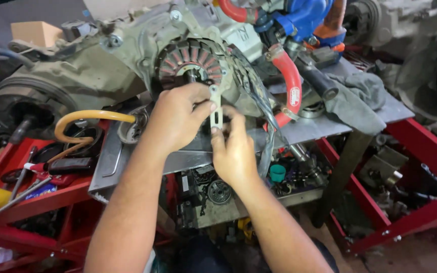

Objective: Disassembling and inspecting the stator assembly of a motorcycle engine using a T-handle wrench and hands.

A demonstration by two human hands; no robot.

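Metal strip (217, 114), flat and pale with a ring end at the top, stands upright at the centre of the frame, and both hands are on it. Left hand (178, 119) pinches the upper part, thumb and fingers closed around it just under the ring; right hand (233, 151) comes up from below, its fingertips curled onto the lower end. Right behind the strip sits the stator (190, 60), a ring of copper-coloured windings set in the grimy engine case (102, 60) that fills the upper left. Off to the right of the hands, a red hose (290, 81) curves down beside a grey rag (357, 98) lying on the metal bench plate (319, 126). Over on the left, a yellow hose (89, 117) loops above the red stand (41, 202), and below the hands a teal cap (277, 173) sits among loose parts on the lower shelf.
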